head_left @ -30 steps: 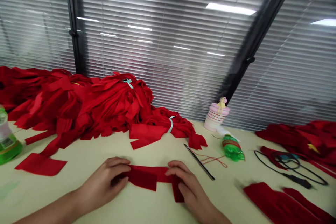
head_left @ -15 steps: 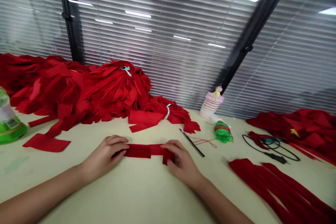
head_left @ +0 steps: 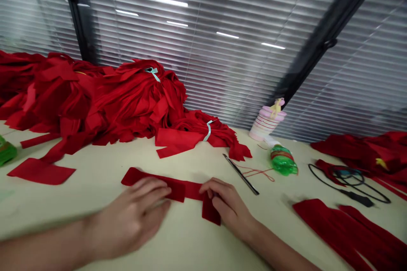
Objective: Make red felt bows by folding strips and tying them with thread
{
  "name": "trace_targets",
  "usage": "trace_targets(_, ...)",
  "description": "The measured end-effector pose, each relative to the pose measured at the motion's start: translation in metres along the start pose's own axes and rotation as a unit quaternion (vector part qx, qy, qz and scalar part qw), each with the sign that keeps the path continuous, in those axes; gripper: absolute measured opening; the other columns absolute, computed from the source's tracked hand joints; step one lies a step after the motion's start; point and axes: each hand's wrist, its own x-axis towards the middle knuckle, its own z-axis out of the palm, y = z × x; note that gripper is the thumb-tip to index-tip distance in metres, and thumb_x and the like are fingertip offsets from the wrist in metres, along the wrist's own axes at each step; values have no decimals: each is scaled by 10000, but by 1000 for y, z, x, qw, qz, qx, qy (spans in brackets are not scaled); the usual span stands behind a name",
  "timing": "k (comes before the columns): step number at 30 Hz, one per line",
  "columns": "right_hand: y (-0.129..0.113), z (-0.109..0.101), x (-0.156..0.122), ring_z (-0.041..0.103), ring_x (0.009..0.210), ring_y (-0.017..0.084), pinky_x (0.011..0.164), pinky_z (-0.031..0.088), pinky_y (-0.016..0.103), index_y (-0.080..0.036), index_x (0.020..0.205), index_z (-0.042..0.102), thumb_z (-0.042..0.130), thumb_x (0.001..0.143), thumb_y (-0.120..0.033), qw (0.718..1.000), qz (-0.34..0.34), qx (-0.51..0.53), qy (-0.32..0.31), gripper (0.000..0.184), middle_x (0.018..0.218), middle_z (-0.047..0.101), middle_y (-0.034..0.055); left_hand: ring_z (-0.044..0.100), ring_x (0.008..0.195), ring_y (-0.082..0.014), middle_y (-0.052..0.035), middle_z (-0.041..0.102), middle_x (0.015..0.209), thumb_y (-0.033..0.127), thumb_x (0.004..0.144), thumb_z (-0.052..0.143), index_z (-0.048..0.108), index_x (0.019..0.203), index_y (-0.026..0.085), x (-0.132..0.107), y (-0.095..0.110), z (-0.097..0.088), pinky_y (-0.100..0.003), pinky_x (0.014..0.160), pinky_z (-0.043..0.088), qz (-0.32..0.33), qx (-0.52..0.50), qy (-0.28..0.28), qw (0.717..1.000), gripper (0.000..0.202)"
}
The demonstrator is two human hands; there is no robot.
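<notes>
A red fabric strip lies across the table in front of me, its darker ends folded over toward the middle. My left hand rests over the left fold with fingers stretched out, touching the cloth, and is slightly blurred. At the other end, my right hand pinches the strip where its darker flap hangs down toward me. The right fingertips are partly hidden behind the hand. Just beyond the right hand lies a slim dark metal tool, beside loose red thread.
Heaped red fabric strips line the back left, some bundled with pale ties. A green plastic piece, a pink-white cup and a coiled black cable stand to the right. Dark red strips lie front right.
My left hand has moved from the strip's left end toward its middle, its fingers now flatter. The right end's flap has swung down more. The camera view has shifted slightly.
</notes>
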Motion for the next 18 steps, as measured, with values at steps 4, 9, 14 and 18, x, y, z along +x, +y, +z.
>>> trace_targets(4, 2, 4, 18, 418, 550, 119, 514, 312, 230, -180, 653, 503, 400, 620, -86, 998, 55, 44, 5, 143, 576, 457, -24, 498, 1112, -271, -133, 590, 1174, 263, 839, 495, 548, 1169, 121, 24, 6, 11, -413, 974, 402, 15, -32, -29, 999, 363)
trace_targets(9, 6, 8, 33, 382, 559, 108, 516, 310, 224, -187, 688, 445, 465, 690, -178, 951, 144, 270, 31, 21, 603, 423, -33, 561, 919, -221, -106, 623, 961, 255, 827, 508, 611, 999, 130, 46, -15, 32, -365, 827, 483, -56, -106, -40, 992, 237)
trace_targets(14, 14, 3, 28, 439, 683, 122, 572, 344, 224, -176, 679, 494, 520, 713, -158, 924, 106, 364, 59, 46, 781, 476, 15, 552, 887, -215, -80, 620, 916, 220, 853, 489, 619, 1003, 156, 46, -24, 28, -362, 779, 482, -132, -84, -17, 987, 209)
trace_targets(18, 20, 2, 23, 484, 776, 146, 625, 386, 232, -192, 705, 523, 553, 757, -185, 911, 96, 396, 59, 60, 889, 521, 38, 539, 608, -168, -38, 588, 649, 196, 926, 264, 639, 737, 181, 49, -27, 20, -314, 584, 471, -129, -89, -59, 986, 420)
